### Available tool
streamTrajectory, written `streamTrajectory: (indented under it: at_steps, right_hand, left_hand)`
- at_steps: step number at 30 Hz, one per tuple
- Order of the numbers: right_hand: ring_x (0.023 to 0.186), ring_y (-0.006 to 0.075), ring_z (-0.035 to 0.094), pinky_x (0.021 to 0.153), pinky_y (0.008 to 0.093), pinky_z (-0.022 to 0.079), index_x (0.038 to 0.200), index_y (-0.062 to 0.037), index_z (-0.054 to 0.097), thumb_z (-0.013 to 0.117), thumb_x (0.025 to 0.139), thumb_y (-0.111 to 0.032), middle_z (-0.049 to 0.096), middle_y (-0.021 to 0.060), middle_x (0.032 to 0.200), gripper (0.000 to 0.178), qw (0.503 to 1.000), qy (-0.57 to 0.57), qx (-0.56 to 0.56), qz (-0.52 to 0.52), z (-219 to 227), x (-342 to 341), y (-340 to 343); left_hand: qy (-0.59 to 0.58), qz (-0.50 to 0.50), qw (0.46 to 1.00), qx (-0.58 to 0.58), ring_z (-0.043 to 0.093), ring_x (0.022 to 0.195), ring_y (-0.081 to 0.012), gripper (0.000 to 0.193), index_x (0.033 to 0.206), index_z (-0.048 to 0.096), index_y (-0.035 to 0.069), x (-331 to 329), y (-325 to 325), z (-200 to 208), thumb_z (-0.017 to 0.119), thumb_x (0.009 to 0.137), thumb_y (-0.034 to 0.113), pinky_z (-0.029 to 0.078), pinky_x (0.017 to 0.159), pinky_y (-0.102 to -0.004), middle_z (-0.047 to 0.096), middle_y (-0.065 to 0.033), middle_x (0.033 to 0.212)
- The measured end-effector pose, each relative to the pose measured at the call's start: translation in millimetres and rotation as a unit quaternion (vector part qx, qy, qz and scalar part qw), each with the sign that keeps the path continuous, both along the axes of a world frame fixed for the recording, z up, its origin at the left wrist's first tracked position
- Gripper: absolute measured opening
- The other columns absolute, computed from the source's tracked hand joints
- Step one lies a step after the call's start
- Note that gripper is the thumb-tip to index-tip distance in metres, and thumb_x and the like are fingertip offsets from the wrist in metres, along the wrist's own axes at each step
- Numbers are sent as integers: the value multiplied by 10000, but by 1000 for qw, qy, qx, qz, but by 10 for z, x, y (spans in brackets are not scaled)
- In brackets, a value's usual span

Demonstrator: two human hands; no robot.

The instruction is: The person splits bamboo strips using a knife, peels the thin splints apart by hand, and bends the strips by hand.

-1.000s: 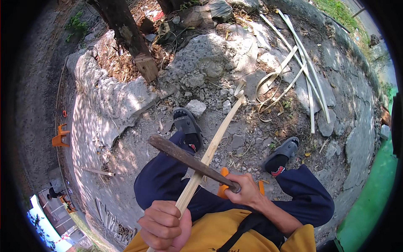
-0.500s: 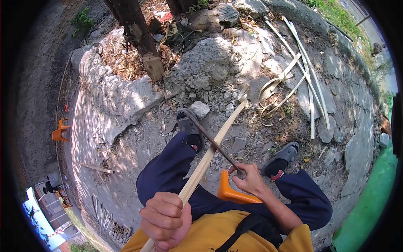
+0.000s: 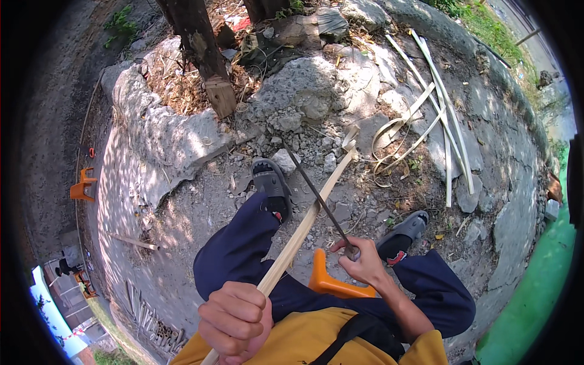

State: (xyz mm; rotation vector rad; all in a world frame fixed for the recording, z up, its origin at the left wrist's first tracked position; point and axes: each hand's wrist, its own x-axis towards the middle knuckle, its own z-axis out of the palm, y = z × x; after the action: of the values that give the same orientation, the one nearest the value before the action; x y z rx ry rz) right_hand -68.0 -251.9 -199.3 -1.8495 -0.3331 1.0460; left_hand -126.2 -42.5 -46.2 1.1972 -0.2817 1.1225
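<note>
My left hand (image 3: pixel 234 319) is wrapped round the near end of a long pale bamboo strip (image 3: pixel 298 237), which slants away up and to the right. At its far end the strip meets a curled shaving (image 3: pixel 351 137) by the rubble. My right hand (image 3: pixel 359 263) grips a long, narrow dark blade (image 3: pixel 328 213), probably a knife, near its butt; the handle is mostly hidden in the fingers. The blade crosses the strip at a slant, seemingly touching it, and its tip points toward the broken stones. Between my legs is a piece of orange plastic (image 3: pixel 328 283).
Long pale strips (image 3: pixel 447 115) and curled shavings (image 3: pixel 389 131) lie at the far right. A tree trunk (image 3: pixel 198 55) rises behind a broken concrete rim (image 3: pixel 164 140). My shoes (image 3: pixel 404 234) rest on rubbly ground. An orange chair (image 3: pixel 83 184) stands far left; cut poles (image 3: pixel 158 322) lie lower left.
The blade has slid a little farther along the strip, away from my left hand, and its tip has swung to the right. Both hands keep their grip. The view has shifted slightly.
</note>
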Motion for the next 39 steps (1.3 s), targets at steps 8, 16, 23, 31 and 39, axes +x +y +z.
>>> streamTrajectory:
  at_steps: [8, 16, 23, 31, 39]
  right_hand:
    - [622, 290, 704, 632, 365, 535, 1010, -26, 773, 723, 774, -119, 674, 164, 693, 259, 997, -9, 46, 57, 432, -106, 8]
    - [563, 301, 682, 571, 390, 519, 1047, -41, 769, 718, 779, -145, 674, 160, 669, 292, 998, 2, 7, 57, 465, 91, -55]
    - [698, 396, 715, 663, 445, 563, 1010, -72, 774, 750, 779, -191, 710, 176, 734, 261, 994, -39, 1, 100, 332, 116, -8]
    - [717, 411, 725, 682, 455, 580, 1040, -59, 765, 754, 781, -200, 727, 194, 760, 295, 997, -24, 15, 71, 641, -74, -73]
    - [660, 406, 708, 657, 448, 571, 981, -36, 768, 723, 798, -188, 694, 196, 706, 242, 997, -43, -42, 50, 445, 257, -58]
  left_hand:
    - [19, -146, 989, 32, 244, 353, -91, 457, 532, 323, 167, 67, 9, 119, 602, 892, 135, 174, 380, -290, 355, 40, 460]
    - [-8, -228, 973, 42, 310, 373, -122, 424, 565, 378, 149, 103, 44, 115, 594, 929, 133, 222, 399, -305, 374, 12, 492]
    - [8, -239, 965, 112, 306, 384, -120, 415, 589, 413, 129, 39, 44, 82, 587, 965, 152, 211, 399, -313, 373, 17, 511]
    - [11, -248, 965, 90, 269, 373, -107, 422, 567, 385, 129, -5, 92, 75, 583, 939, 146, 200, 390, -284, 370, 21, 473]
    - [1, -259, 960, 104, 338, 384, -137, 264, 731, 525, 89, 8, 1, 74, 635, 954, 178, 259, 402, -325, 413, 1, 517]
